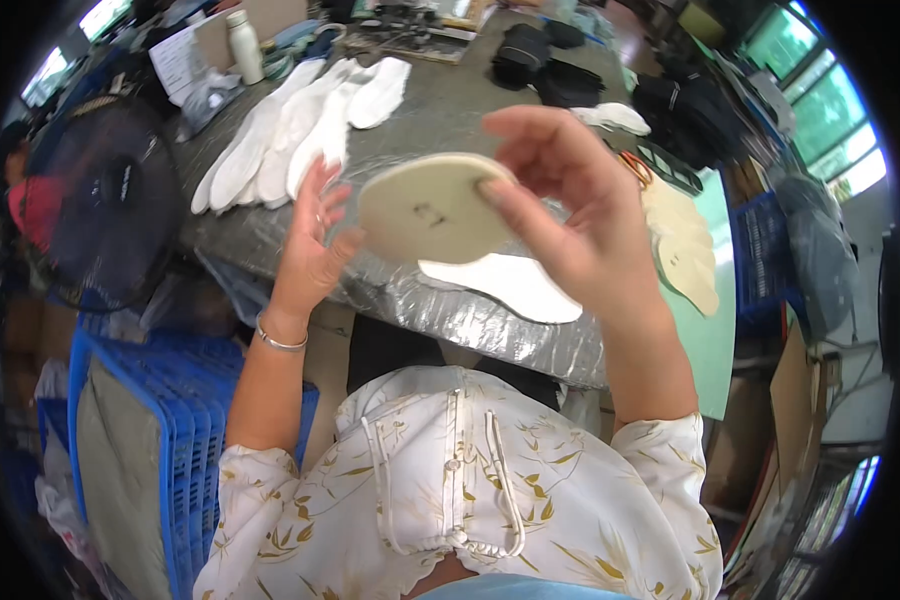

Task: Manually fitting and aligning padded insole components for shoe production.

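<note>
A cream insole (432, 208) with a small dark mark on its face is held up over the table, tilted and foreshortened. My right hand (580, 205) pinches its right end, the thumb on the marked face; the other fingers are raised and partly hidden behind. Close to the insole's left end is my left hand (315, 240), its fingers spread and slightly blurred, holding nothing. Below, at the table's near edge, lies a flat white insole-shaped piece (515, 285). Several more cream insoles (685, 250) overlap on a pale green sheet at the right.
White insole-shaped pieces (270, 140) lie overlapped at the table's far left. Orange-handled scissors (637, 170) rest near the cream insoles. Black bundles (522, 58) and a white bottle (243, 48) stand farther back. A fan (110, 200) and blue crates (185, 400) flank the left side.
</note>
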`<state>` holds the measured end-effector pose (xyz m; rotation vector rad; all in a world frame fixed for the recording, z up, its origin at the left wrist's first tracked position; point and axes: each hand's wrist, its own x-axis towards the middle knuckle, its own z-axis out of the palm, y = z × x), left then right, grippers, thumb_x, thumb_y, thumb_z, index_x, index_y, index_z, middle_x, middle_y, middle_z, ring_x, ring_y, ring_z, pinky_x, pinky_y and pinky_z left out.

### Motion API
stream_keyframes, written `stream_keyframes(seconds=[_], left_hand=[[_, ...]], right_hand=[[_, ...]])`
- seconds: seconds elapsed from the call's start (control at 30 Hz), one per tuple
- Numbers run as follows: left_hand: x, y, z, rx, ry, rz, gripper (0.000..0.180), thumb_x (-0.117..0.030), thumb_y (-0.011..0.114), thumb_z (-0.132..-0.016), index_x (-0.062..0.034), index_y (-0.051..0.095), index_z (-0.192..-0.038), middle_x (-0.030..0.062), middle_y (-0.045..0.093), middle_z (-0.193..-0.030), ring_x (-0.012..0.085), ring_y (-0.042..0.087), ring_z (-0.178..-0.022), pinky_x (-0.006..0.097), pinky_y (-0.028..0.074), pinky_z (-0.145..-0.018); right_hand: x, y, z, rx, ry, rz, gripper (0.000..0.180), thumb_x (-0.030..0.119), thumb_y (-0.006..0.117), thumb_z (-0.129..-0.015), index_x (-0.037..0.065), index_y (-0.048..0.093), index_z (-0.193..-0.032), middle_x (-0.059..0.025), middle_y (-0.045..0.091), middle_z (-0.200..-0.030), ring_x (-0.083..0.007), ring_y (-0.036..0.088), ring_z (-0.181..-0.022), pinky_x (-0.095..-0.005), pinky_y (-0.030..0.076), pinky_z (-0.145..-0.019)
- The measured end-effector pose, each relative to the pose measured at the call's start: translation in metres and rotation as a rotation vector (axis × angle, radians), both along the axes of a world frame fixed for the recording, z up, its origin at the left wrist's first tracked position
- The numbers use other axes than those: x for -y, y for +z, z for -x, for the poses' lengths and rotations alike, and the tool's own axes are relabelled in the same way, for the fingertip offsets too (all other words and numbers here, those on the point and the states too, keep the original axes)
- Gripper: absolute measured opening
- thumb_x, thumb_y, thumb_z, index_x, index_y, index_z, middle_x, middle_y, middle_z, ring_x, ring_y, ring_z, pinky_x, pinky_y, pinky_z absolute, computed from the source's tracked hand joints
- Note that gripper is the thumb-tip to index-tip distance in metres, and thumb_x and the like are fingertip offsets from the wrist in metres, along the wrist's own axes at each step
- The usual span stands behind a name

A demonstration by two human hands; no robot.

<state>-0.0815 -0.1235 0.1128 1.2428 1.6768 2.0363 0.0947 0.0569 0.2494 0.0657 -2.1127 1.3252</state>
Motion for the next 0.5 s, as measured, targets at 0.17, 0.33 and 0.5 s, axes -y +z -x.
stream_keyframes(seconds=[0.17,0.33,0.5], left_hand=[[-0.026,-0.078,0.013,0.784,-0.283,0.121,0.063,-0.049,0.056,-0.097,-0.0084,0.042,-0.142,0.0122,0.053,-0.132,0.0286,0.058,-0.115,0.04,0.048,-0.094],[-0.058,-0.08,0.006,1.01,-0.459,-0.045,0.024,-0.025,0.057,-0.1,-0.0103,0.059,-0.118,0.0038,0.064,-0.112,0.0194,0.063,-0.101,0.034,0.053,-0.082],[-0.071,-0.072,0.005,0.941,-0.343,0.031,0.021,-0.009,0.06,-0.096,-0.0056,0.064,-0.117,0.0027,0.068,-0.104,0.011,0.063,-0.087,0.024,0.054,-0.073]], right_hand=[[-0.052,-0.009,-0.024,-0.095,-0.138,0.353,0.034,0.007,0.069,-0.089,-0.002,0.058,-0.12,-0.0033,0.064,-0.098,-0.0082,0.061,-0.09,-0.0217,0.049,-0.078],[-0.083,-0.043,-0.06,-0.107,-0.237,0.657,0.032,0.007,0.07,-0.088,-0.003,0.059,-0.117,-0.0075,0.066,-0.105,-0.0128,0.064,-0.093,-0.0254,0.051,-0.084],[-0.106,-0.083,-0.111,0.064,-0.477,0.878,0.027,0.012,0.072,-0.088,-0.002,0.062,-0.109,-0.009,0.068,-0.103,-0.0146,0.066,-0.091,-0.0289,0.054,-0.086]])
